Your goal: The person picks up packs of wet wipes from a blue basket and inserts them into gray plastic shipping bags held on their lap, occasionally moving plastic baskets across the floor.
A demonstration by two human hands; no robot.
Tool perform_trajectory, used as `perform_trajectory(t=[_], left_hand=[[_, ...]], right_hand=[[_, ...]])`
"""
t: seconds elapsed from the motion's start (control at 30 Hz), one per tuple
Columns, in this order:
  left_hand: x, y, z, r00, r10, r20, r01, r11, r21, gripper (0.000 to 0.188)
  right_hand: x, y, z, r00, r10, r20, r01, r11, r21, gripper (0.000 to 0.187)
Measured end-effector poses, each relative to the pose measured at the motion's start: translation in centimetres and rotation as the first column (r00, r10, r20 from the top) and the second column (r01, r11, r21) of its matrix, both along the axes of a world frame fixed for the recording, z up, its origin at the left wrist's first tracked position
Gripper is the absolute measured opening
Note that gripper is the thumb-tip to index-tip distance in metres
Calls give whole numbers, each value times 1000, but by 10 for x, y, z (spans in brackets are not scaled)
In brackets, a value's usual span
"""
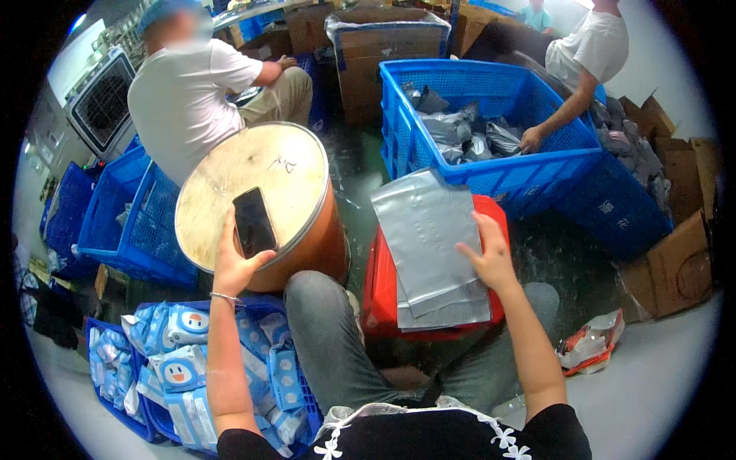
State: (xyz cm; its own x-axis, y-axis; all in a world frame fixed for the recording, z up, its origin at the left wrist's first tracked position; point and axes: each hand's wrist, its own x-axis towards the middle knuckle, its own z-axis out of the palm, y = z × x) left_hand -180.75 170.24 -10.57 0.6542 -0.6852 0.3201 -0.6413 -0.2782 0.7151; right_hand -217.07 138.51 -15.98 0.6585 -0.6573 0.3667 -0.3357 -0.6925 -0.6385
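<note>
A flat silver-grey bag [425,234] lies slanted over a small stack of similar bags [460,308] on a red box-like support [379,284] in front of the person, between the knees and a little right of centre. The right hand [493,259] is at the bag's right edge, thumb laid over its upper face and forefinger stretched along the side, with a moderate gap between them; whether the other fingers pinch from beneath is hidden. The left hand [236,264] is spread fairly wide around the lower part of a dark phone [254,222], fingers along its left side and thumb by the bottom right corner; I cannot tell whether it grips the phone or merely touches it. The phone is over the pale round lid [230,165] of a brown drum [314,249], near its front edge. Below the left forearm, a blue basket [313,399] is heaped with blue-and-white packs [184,368]. Beyond the red support, a large blue crate [498,184] holds crumpled grey bags [456,130], with a co-worker's hand [530,139] reaching in. Another co-worker [188,92] sits behind the drum.
</note>
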Motion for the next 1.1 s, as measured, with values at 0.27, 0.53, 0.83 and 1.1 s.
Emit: perform_trajectory(t=[0.27, 0.53, 0.83, 1.1], left_hand=[[-15, 1, 12, 931, 198, 305, -259, 951, 172, 113], [-217, -109, -43, 924, -346, 160, 306, 923, 234, 88], [-239, -122, -39, 742, -627, 238, 460, 733, 501, 77], [-255, -102, -43, 862, -435, 260, 273, 831, 486, 76]], right_hand=[[-10, 39, 1, 879, -44, -476, -41, 985, -167, 75], [-13, 93, -1, 840, -291, -459, 216, 954, -210, 70], [-77, 27, 0, 822, -527, -215, 514, 850, -119, 64], [-28, -7, -32, 922, -221, -318, 296, 931, 214, 111]])
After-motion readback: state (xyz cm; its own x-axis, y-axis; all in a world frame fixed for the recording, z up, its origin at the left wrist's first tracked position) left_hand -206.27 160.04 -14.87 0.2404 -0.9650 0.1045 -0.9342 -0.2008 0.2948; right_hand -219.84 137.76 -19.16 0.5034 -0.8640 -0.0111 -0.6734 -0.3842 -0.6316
